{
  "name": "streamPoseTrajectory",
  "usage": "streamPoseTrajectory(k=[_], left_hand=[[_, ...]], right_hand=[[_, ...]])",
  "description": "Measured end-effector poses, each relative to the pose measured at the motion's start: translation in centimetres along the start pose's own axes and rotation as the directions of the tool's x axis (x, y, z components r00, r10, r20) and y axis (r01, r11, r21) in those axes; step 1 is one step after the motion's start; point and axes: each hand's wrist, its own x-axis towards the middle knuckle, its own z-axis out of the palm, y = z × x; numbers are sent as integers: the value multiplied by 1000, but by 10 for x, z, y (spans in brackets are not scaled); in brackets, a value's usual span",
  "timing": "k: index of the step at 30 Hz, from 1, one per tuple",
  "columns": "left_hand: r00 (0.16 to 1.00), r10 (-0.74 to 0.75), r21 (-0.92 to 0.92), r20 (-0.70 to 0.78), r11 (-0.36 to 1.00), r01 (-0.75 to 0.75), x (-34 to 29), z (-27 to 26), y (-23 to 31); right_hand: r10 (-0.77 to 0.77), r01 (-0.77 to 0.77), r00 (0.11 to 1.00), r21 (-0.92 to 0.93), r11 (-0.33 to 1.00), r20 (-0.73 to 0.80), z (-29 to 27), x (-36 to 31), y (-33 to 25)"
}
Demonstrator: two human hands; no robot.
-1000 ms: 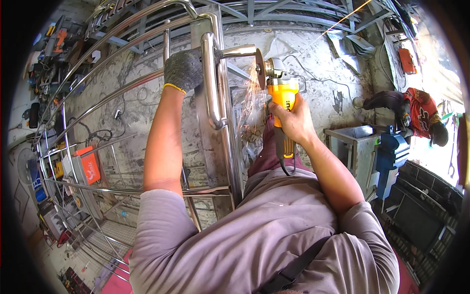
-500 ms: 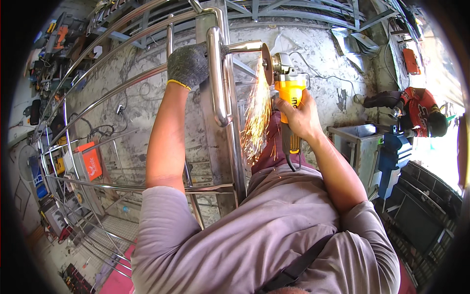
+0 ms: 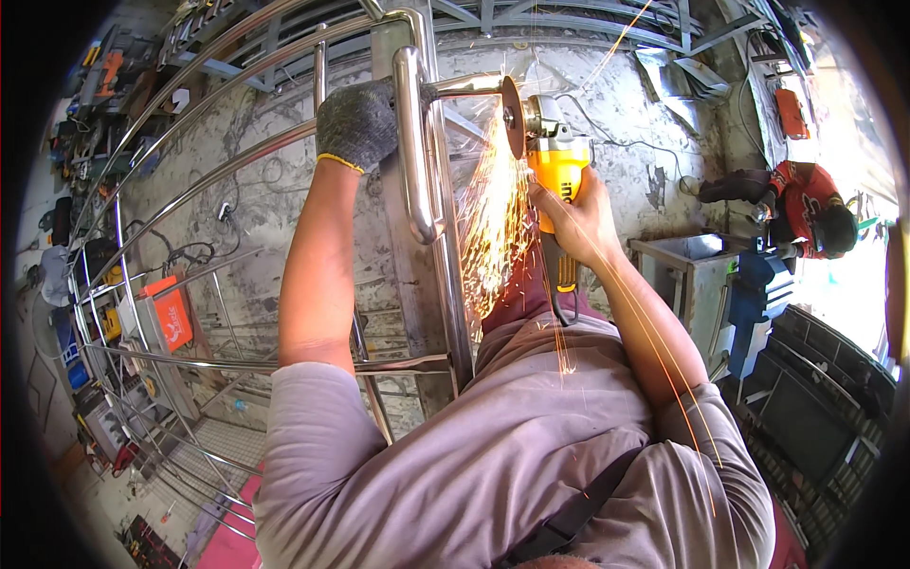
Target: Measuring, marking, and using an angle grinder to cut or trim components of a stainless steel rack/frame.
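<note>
My right hand (image 3: 586, 216), bare, is wrapped around the body of a yellow angle grinder (image 3: 561, 167). Its upright reddish-brown disc (image 3: 513, 116) meets the end of a short steel tube (image 3: 466, 84), and orange sparks (image 3: 498, 223) pour downward from there. In a dark grey knitted glove with a yellow cuff, my left hand (image 3: 357, 125) is closed at the shiny steel frame, around what looks like a tube; its fingertips are hidden. A rounded steel loop (image 3: 411, 152) stands just right of the glove.
Long curved rails (image 3: 204, 197) of the frame spread to the left. An orange box (image 3: 171, 313) lies beyond them. At the right are a blue bench vise (image 3: 758, 294), a metal stand (image 3: 678, 256) and a person in red (image 3: 810, 209). Grey steel frames (image 3: 569, 21) lie at the far side.
The spark stream has grown thicker, and a few long streaks now fly upward and across my right arm. The grinder, both hands and the frame have shifted slightly left in view.
</note>
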Motion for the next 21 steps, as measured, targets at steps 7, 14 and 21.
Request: streamPoseTrajectory(k=[7, 14, 21], left_hand=[[1000, -15, -36, -4, 999, 15, 1, 6, -1], [1000, -8, 40, 22, 999, 7, -1, 6, -6], [1000, 21, 13, -20, 1000, -21, -1, 2, -1]], right_hand=[[-73, 73, 997, 3, 997, -27, 0, 0, 0], [-61, 58, 997, -67, 996, -47, 3, 3, 4], [-84, 79, 995, -85, 993, -56, 3, 7, 10]])
